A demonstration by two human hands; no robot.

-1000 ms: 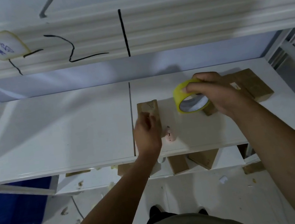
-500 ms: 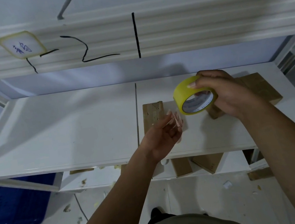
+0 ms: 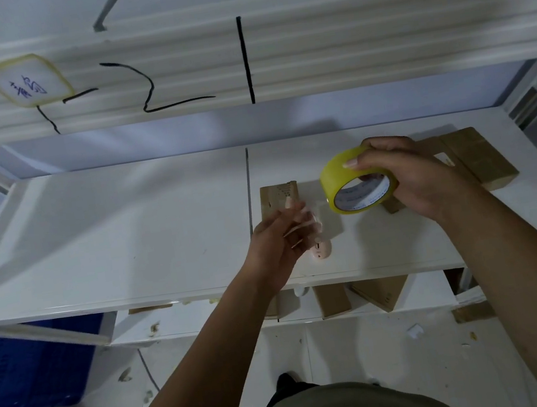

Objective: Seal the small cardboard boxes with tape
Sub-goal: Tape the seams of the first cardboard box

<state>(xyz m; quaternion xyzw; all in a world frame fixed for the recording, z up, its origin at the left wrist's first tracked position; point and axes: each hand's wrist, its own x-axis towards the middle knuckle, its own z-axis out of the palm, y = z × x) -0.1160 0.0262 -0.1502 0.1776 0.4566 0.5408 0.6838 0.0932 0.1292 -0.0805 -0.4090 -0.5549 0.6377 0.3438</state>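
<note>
Yellow tape roll [image 3: 358,187] gripped in my right hand [image 3: 419,182], just right of the small box [image 3: 278,196] on the shelf [image 3: 127,240]. Box points lengthwise away from me, nearest my left hand [image 3: 278,245], which is too blurry to tell if it's pinching tape.

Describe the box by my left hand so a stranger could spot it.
On the white shelf, find the dark middle seam. Just right of it lies the small cardboard box, beside the left hand. It lies alone; the other boxes sit behind the right hand.
</note>
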